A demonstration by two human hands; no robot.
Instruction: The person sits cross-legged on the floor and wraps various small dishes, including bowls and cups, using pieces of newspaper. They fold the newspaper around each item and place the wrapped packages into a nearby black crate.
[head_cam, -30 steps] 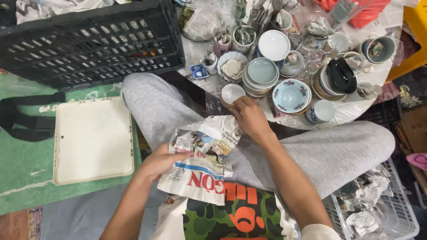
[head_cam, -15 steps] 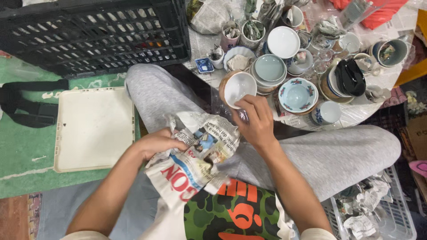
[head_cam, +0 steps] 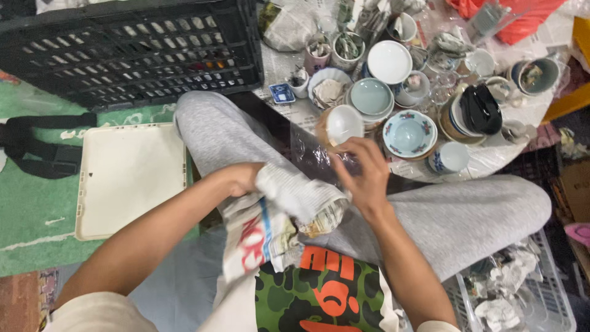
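I sit cross-legged in grey trousers. My right hand [head_cam: 364,175] grips a small white cup [head_cam: 342,125] with a brown outside, tilted so its mouth faces me. My left hand [head_cam: 243,178] clutches a crumpled sheet of newspaper [head_cam: 279,212] in my lap, and the paper's upper edge reaches toward the cup and my right hand. Just beyond the cup lies a spread of crockery on newspaper: a blue floral bowl [head_cam: 409,133], a stack of pale green bowls [head_cam: 370,98] and a white plate [head_cam: 389,61].
A black plastic crate [head_cam: 129,49] stands at upper left. A cream tray lid [head_cam: 129,175] lies on the green mat [head_cam: 31,221] beside my left knee, with a black strap [head_cam: 37,150] further left. A clear basket [head_cam: 522,295] with wrapped pieces sits at lower right.
My right hand has lifted the cup off the spread and brought it down toward my lap. My left hand has raised the newspaper up to meet it.
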